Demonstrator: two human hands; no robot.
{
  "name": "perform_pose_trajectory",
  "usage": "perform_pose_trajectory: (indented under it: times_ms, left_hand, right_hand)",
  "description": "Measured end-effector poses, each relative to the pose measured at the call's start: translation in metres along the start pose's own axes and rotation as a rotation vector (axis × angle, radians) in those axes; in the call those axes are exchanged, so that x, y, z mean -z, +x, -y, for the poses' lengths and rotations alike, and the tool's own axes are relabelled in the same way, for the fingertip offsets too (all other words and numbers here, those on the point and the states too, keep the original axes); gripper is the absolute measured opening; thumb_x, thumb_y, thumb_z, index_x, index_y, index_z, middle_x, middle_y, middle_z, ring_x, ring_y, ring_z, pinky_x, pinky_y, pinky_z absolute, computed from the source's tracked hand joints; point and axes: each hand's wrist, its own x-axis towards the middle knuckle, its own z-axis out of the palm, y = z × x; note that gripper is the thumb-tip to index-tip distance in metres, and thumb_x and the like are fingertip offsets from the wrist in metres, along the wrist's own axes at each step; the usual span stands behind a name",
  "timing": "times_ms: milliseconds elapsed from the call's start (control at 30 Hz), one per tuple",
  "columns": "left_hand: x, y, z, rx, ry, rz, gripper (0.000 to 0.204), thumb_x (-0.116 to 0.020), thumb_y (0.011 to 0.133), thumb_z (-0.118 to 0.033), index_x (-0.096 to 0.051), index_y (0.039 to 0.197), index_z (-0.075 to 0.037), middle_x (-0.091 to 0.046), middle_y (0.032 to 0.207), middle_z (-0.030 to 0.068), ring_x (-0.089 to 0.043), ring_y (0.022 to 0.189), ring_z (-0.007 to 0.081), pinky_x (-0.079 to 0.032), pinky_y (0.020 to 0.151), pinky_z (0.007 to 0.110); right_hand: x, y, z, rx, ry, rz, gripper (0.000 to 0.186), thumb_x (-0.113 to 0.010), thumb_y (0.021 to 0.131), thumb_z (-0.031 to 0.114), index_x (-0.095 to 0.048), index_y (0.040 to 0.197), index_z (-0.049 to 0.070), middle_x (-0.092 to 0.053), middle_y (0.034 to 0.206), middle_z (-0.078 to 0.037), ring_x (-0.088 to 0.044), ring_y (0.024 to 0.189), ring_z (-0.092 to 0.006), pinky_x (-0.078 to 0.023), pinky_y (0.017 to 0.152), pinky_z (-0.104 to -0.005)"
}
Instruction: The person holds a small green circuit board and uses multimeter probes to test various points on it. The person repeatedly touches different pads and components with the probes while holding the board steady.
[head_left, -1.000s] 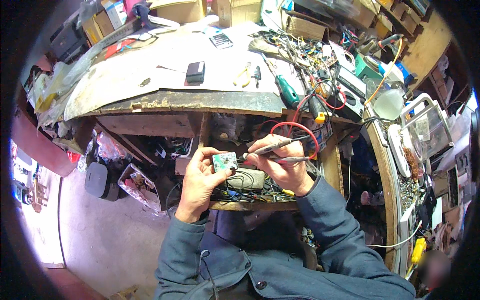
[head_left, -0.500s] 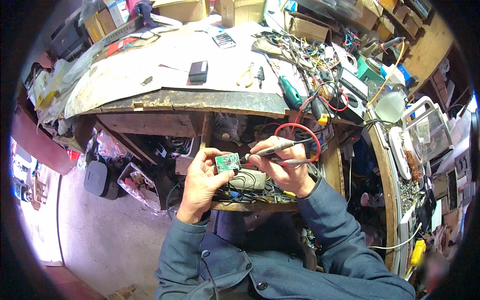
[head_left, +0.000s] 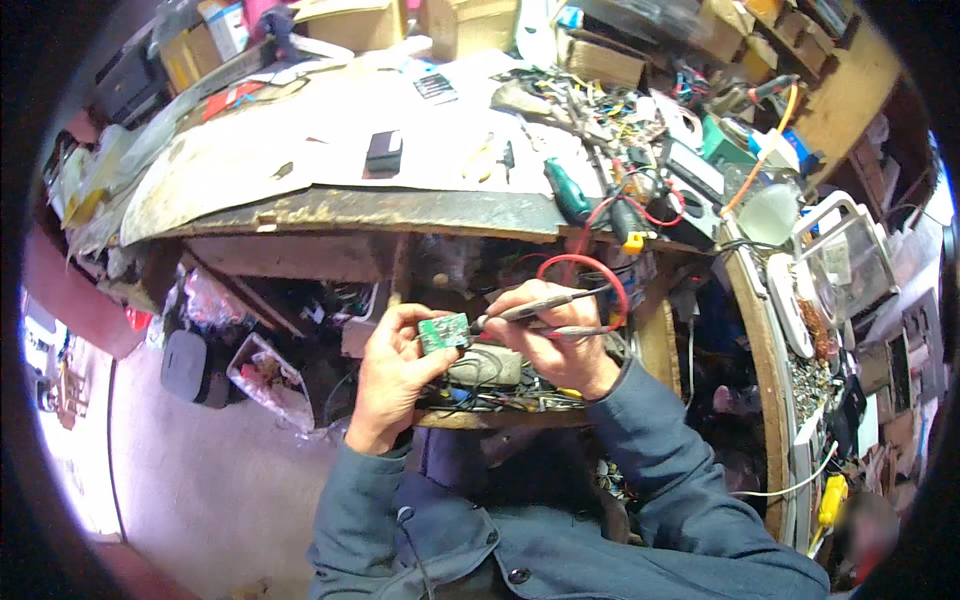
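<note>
Two bare hands in two dark blue-grey sleeves meet at the middle of my view, above one open drawer point(head_left: 500, 419). In the left hand point(head_left: 390, 375) I count one small green circuit board point(head_left: 444, 334); the thumb and fingers pinch it by its edges, parts-laden face upward, out in front of the bench's front edge. The right hand point(head_left: 550, 345) has its fingers curled and closed on two slim grey test probes: an upper probe point(head_left: 545, 304), pinched near its front end and aimed left at the board, and a lower probe point(head_left: 585, 330) lying beneath it. The upper probe's tip is at the board's right edge; I cannot tell whether it touches. One red cable point(head_left: 624, 290) loops beside the right hand.

Inside the drawer, just below the hands, I see one pale block point(head_left: 485, 366) with dark wires across it. Beyond, on one paper-covered workbench point(head_left: 230, 180), sit one black box point(head_left: 384, 152), one pair of yellow-handled pliers point(head_left: 484, 162) and one green-handled screwdriver point(head_left: 567, 190). Behind the screwdriver lies one heap of tangled wires point(head_left: 610, 115), too many to count. On the floor at left stand one dark grey bin point(head_left: 185, 365) and one white carton point(head_left: 272, 385).
</note>
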Motion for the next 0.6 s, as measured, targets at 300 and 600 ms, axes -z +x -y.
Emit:
perform_pose_trajectory:
  times_ms: [300, 600]
  left_hand:
    - [-0.0064, -0.0014, -0.0048, 0.013, -0.043, -0.039, 0.048, -0.073, 0.079, 0.012, -0.051, 0.119, -0.002, -0.068, 0.117, 0.0154, -0.069, 0.104, 0.0221, -0.057, 0.094, 0.035]
    - [-0.0009, -0.0014, -0.0028, 0.000, -0.036, -0.001, 0.046, -0.074, 0.082, 0.011, -0.051, 0.121, 0.000, -0.066, 0.120, 0.0153, -0.067, 0.108, 0.0220, -0.056, 0.096, 0.035]
  right_hand:
    - [-0.0007, -0.0004, -0.0032, 0.003, 0.044, 0.019, 0.014, -0.079, 0.085, 0.005, -0.069, 0.095, 0.005, -0.069, 0.081, -0.010, -0.067, 0.070, -0.0241, -0.051, 0.060, -0.0360]
    - [-0.0014, 0.0009, -0.0041, -0.001, 0.032, 0.025, 0.012, -0.078, 0.087, 0.005, -0.068, 0.095, 0.003, -0.071, 0.080, -0.010, -0.071, 0.069, -0.0222, -0.054, 0.059, -0.0346]
